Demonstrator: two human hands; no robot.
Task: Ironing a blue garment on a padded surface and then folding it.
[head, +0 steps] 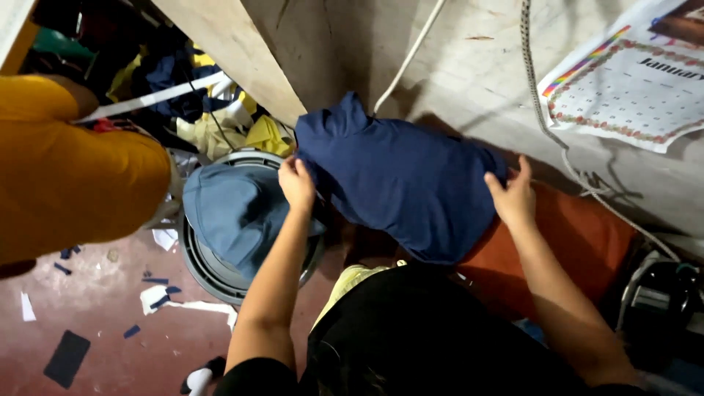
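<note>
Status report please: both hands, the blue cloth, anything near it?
Left hand and right hand both grip the navy garment. It lies over an orange cushion. Grey-blue cloth on round bin beside, apart.

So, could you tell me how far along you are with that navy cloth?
Looks done: a blue-grey piece already lies on the round bin by the left hand. In hand: the left hand and right hand each pinch an edge of the navy cloth, spread over the orange cushion. Left: the pile of pieces behind the bin looks unsorted.
</note>
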